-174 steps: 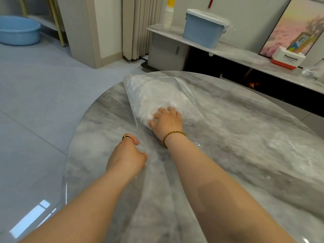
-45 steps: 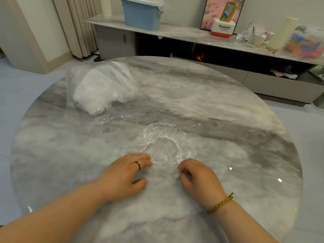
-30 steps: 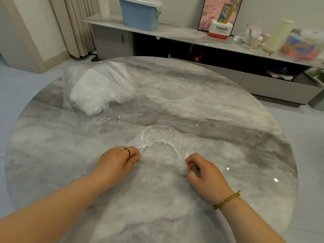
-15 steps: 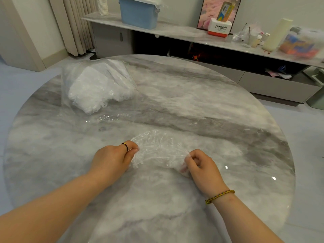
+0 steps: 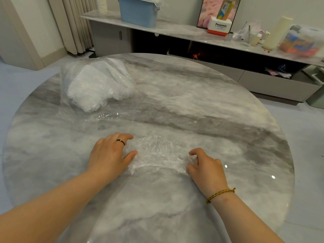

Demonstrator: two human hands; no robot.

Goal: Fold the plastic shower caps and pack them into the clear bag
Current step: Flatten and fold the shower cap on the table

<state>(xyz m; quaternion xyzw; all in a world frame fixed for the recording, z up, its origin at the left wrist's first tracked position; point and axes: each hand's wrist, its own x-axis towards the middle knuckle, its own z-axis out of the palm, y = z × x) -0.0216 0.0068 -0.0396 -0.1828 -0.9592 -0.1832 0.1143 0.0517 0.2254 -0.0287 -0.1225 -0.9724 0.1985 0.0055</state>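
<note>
Shower cap [image 5: 156, 153], clear crinkled plastic, flattened into a wide band on the near half of a round grey marble table [image 5: 201, 106], lying directly between the two hands. Left hand [image 5: 110, 155]: palm down at the cap's left end, fingers nearly straight and relaxed, thumb tip and fingertips touching the plastic, gripping nothing; a thin dark ring [image 5: 121, 141] on one finger. Right hand [image 5: 205, 165]: at the cap's right end, fingers curled with the tips against the plastic edge; whether they pinch the film or only touch it cannot be told. Braided yellow bracelet [image 5: 220, 194] on the right wrist. Clear bag [image 5: 94, 85]: on the far left part of the table, well apart from both hands, bulging with white crumpled plastic, its open mouth spread flat toward the table's middle. Beyond the table, a long low marble-topped cabinet [image 5: 175, 29] against the wall, bearing a blue lidded bin [image 5: 138, 11], a stack of paper cups [image 5: 102, 5], a white and red box [image 5: 219, 27] printed Panasonic, a cream cylinder [image 5: 277, 32] and a clutter of small items at the right end. Beige curtain [image 5: 75, 23] hanging at the far left.
</note>
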